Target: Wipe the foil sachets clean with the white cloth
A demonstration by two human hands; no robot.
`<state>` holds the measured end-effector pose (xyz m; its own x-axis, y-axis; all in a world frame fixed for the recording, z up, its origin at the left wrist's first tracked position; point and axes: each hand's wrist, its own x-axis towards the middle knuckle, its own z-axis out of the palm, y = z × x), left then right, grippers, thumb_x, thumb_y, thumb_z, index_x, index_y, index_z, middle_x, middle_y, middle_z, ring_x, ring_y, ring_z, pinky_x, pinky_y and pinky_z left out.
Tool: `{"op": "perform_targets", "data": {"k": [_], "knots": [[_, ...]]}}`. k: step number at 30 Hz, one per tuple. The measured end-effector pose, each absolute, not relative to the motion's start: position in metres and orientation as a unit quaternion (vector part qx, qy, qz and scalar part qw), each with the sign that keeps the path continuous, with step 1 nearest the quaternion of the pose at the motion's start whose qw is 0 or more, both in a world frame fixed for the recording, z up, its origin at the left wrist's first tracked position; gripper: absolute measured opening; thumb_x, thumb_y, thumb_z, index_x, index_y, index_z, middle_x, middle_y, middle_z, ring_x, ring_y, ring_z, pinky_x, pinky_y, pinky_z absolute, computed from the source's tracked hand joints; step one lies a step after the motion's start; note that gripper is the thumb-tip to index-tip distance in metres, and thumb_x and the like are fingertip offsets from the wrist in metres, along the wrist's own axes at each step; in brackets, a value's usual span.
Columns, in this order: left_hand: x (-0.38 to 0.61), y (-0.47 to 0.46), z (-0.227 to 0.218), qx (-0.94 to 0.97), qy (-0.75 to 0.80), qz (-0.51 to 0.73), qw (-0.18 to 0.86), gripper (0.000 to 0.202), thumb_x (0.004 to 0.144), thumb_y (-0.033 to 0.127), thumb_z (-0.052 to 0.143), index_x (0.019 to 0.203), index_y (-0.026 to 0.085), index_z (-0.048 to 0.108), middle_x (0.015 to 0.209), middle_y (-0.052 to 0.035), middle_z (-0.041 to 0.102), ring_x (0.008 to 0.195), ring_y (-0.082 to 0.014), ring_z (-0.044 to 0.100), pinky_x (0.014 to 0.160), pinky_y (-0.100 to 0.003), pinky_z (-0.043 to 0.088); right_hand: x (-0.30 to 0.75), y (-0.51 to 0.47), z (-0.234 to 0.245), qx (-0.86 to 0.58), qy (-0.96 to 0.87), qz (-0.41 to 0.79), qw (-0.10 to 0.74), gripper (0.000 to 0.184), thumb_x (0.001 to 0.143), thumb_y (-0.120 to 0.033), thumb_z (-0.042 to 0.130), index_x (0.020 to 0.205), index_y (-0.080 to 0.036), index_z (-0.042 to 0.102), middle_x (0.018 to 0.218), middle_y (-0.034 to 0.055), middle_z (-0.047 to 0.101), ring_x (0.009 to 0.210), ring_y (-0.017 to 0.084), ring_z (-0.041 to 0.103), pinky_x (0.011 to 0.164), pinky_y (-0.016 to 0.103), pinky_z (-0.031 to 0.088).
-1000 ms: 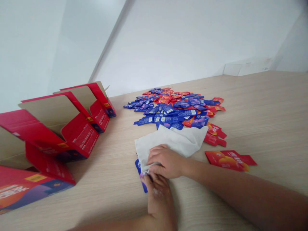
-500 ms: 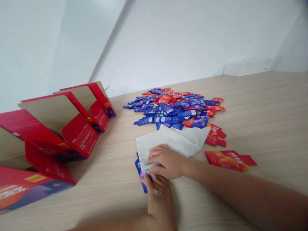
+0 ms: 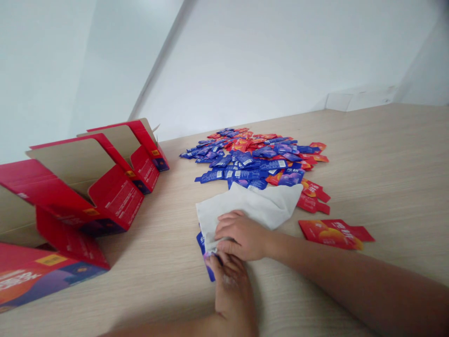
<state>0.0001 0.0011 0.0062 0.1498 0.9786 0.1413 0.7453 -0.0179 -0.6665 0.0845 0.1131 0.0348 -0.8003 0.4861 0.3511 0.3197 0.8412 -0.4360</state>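
Where the worktop (image 3: 164,290) begins on my left, three open red cartons (image 3: 115,201) stand with their flaps spread. Well to their right, a blue sachet (image 3: 205,260) sticks out from under a white wipe (image 3: 252,208). My left hand (image 3: 231,292) is closed, its fingertips pinching the sachet's lower end. My right hand (image 3: 242,236) curls over the wipe, gripping it around the sachet. The wipe's far edge overlaps a pile of blue and red sachets (image 3: 252,157). Further right, a few loose red sachets (image 3: 331,234) lie near the pile.
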Motion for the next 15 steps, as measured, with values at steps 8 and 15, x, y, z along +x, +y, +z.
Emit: {"op": "perform_targets", "data": {"k": [8, 15], "knots": [[0.004, 0.003, 0.010, -0.674, -0.625, 0.200, 0.339, 0.039, 0.080, 0.003, 0.041, 0.110, -0.004, 0.064, 0.108, -0.0294, 0.067, 0.101, -0.0325, 0.066, 0.097, -0.048, 0.047, 0.084, 0.112, 0.035, -0.264, -0.922, 0.169, 0.229, 0.029, 0.092, -0.041, 0.049, 0.095, -0.022, 0.070, 0.102, 0.0040, 0.070, 0.109, 0.022, 0.052, 0.097, 0.042, 0.027], [0.005, 0.002, -0.004, -0.655, -0.620, 0.230, 0.365, 0.041, 0.081, 0.003, 0.040, 0.114, 0.001, 0.064, 0.112, -0.0253, 0.067, 0.100, -0.0311, 0.067, 0.098, -0.050, 0.046, 0.085, 0.116, 0.032, -0.182, -0.937, 0.185, 0.235, 0.030, 0.092, -0.041, 0.050, 0.101, -0.020, 0.068, 0.104, 0.0039, 0.069, 0.109, 0.020, 0.054, 0.098, 0.038, 0.030]]}}
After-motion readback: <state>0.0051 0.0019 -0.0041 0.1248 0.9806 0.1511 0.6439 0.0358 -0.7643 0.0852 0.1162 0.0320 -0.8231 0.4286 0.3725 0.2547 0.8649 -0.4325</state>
